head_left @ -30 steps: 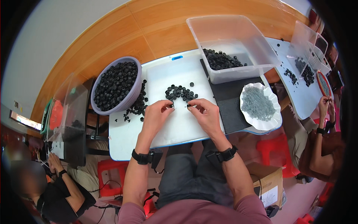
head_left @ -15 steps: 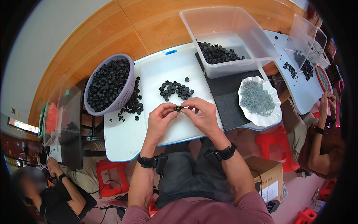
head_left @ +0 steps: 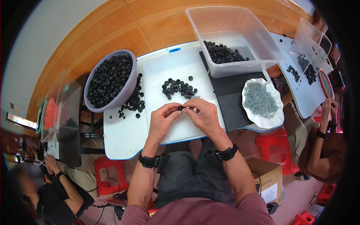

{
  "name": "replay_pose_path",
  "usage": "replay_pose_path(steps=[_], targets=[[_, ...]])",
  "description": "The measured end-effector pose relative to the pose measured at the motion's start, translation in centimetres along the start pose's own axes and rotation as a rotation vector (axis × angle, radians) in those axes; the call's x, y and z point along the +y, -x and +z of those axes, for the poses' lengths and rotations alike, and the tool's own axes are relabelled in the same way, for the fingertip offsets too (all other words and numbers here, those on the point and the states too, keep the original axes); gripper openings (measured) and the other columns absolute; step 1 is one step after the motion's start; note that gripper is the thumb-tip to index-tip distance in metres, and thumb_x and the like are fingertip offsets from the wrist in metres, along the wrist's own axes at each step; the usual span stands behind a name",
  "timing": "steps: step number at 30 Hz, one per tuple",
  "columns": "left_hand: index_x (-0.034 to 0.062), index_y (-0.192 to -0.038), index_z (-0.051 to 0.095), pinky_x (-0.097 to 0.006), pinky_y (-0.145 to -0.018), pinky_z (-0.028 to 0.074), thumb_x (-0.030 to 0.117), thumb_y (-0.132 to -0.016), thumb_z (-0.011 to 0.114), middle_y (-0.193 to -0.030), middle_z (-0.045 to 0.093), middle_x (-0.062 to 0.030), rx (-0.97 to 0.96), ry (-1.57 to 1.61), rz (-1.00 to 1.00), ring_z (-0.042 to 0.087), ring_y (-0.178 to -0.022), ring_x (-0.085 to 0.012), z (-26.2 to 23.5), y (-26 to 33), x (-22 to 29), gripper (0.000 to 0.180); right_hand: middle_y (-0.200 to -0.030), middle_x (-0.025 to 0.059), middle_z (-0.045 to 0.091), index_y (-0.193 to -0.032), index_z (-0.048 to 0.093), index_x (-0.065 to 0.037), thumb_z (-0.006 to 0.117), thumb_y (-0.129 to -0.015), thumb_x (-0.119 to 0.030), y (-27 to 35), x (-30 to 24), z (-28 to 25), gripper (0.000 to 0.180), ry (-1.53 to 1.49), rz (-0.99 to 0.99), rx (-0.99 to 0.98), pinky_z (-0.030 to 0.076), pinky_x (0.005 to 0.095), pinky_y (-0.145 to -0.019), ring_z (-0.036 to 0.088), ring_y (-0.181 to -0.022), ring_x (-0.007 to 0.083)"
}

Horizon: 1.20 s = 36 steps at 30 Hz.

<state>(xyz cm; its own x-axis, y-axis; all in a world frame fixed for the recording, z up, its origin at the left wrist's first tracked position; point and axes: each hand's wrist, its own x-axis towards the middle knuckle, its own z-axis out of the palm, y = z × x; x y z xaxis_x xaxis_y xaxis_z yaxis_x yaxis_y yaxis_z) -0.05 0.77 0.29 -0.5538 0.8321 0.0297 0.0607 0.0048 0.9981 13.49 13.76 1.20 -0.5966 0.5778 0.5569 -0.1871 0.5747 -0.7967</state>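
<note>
In the head view, the small black part [head_left: 181, 108] is held above the white work surface [head_left: 150, 77], on the near side of the loose cluster of black round caps [head_left: 186, 90]. The thumb and fingertips of the left hand [head_left: 161, 117] and of the right hand [head_left: 206, 114] are pinched together on it, and I cannot tell whether it is one piece or two joined ones. In my judgement, the part could slip, because it is tiny and the fingertips have little surface to press on; uneven pressure of the two hands could tilt it. If it drops, it could mix with the similar caps, or roll towards the near table edge. Compared with one second ago, when the hands are apart and each pinches something small, they now meet at one point; the cluster still lies on the white surface.
</note>
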Motion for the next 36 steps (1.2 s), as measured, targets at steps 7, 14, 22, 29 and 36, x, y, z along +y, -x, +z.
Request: replay_pose_path(steps=[7, 14, 22, 29, 36], targets=[[-0.0026, -0.121, 0.068, -0.026, -0.08, 0.057, 0.006, -0.094, 0.073, -0.101, 0.078, -0.0109, 0.034, -0.183, 0.032, 0.073, -0.093, -0.0131, 0.4, 0.2, 0.8, 0.029, -0.091, 0.0116, 0.076, -0.095, 0.075, 0.0, 0.075, -0.085, 0.002, 0.1, 0.1, -0.1, 0.01, -0.057, 0.03, -0.02, 0.057, 0.0311, -0.062, 0.074, -0.079, 0.0236], [-0.0015, -0.12, 0.067, -0.025, -0.076, 0.055, 0.006, -0.094, 0.072, -0.097, 0.078, -0.009, 0.037, -0.299, 0.074, 0.072, -0.087, -0.0114, 0.9, 0.5, 1.6, 0.027, -0.093, 0.0116, 0.076, -0.095, 0.075, 0.0, 0.074, -0.085, 0.003, 0.1, 0.3, 0.0, 0.011, -0.018, 0.023, -0.044, 0.058, 0.0314, -0.063, 0.074, -0.08, 0.0236], [-0.0009, -0.116, 0.068, -0.024, -0.075, 0.056, 0.006, -0.093, 0.074, -0.098, 0.078, -0.0087, 0.044, -0.31, 0.137, 0.073, -0.088, -0.011, 0.9, 0.4, 0.5, 0.025, -0.092, 0.0112, 0.076, -0.093, 0.074, 0.001, 0.074, -0.084, 0.004, -0.1, 0.3, 0.0, 0.01, -0.002, 0.031, -0.068, 0.058, 0.0315, -0.065, 0.074, -0.082, 0.0236], [-0.0018, -0.113, 0.067, -0.032, -0.082, 0.06, 0.007, -0.093, 0.073, -0.101, 0.078, -0.0144, 0.066, -0.427, 0.225, 0.077, -0.095, -0.0237, 1.1, 0.7, 0.6, 0.022, -0.091, 0.0123, 0.075, -0.094, 0.074, 0.001, 0.074, -0.083, 0.006, 0.1, 0.5, 0.1, 0.012, 0.031, -0.038, -0.071, 0.058, 0.0328, -0.066, 0.074, -0.082, 0.0254], [-0.0019, -0.113, 0.066, -0.033, -0.08, 0.061, 0.006, -0.093, 0.073, -0.1, 0.077, -0.0162, 0.072, -0.454, 0.278, 0.077, -0.094, -0.0258, 1.2, 0.7, 0.3, 0.022, -0.09, 0.0121, 0.074, -0.095, 0.074, 0.0, 0.074, -0.084, 0.006, 0.4, 0.2, 0.2, 0.012, 0.05, -0.033, -0.076, 0.058, 0.0328, -0.067, 0.074, -0.079, 0.0255]])
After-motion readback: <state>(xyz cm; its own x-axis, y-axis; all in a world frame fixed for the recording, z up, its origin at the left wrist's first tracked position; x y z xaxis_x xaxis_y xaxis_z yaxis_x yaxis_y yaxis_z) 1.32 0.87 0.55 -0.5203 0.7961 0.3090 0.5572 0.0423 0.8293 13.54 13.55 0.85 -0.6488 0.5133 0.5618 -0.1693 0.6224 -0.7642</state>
